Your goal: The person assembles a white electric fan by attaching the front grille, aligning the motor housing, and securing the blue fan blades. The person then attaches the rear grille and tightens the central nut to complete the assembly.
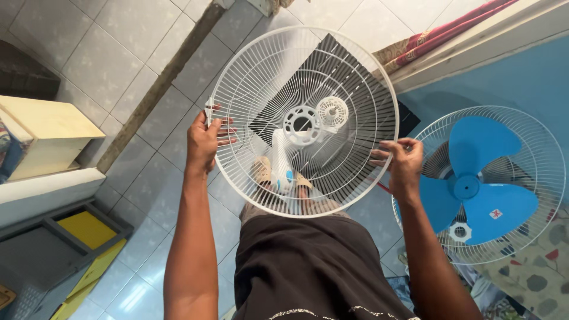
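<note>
I hold a round white wire fan guard (349,77) flat in front of me, over my feet. My left hand (204,139) grips its left rim, fingers hooked through the wires. My right hand (403,160) grips the right rim the same way. Through the grille I see a white fan body with its motor hub (302,123) standing on the tiled floor, and a black square mat (338,65) beyond it.
To the right lies another white guard (536,136) with a blue three-bladed fan blade (474,184) in it, on a blue floor area. A pale wooden box (44,133) and a grey and yellow tray (77,237) sit on the left.
</note>
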